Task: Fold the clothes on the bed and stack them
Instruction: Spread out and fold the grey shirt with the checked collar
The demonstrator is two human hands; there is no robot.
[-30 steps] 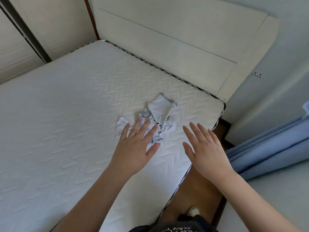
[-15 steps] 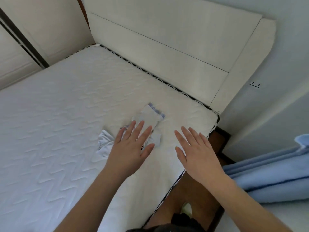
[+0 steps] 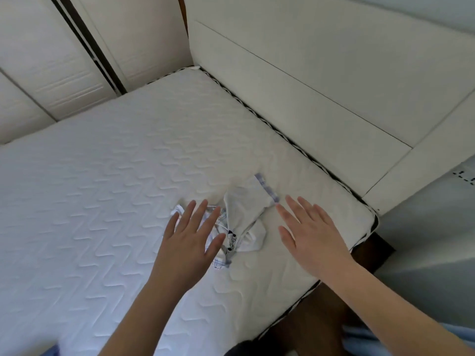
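We see one small piece of white clothing (image 3: 245,214) lying in a crumpled heap on the white bed (image 3: 108,201), near its right edge. It has pale blue trim along one end and a little dark cartoon print near the middle. It is bunched up and twisted, not folded.

Two bare forearms enter from the lower edge. No sleeve covers either forearm up to the frame border. The left hand (image 3: 190,242) and right hand (image 3: 312,238) carry no gloves, rings or wristbands. Dark clothing shows at the bottom edge, detail indistinct.
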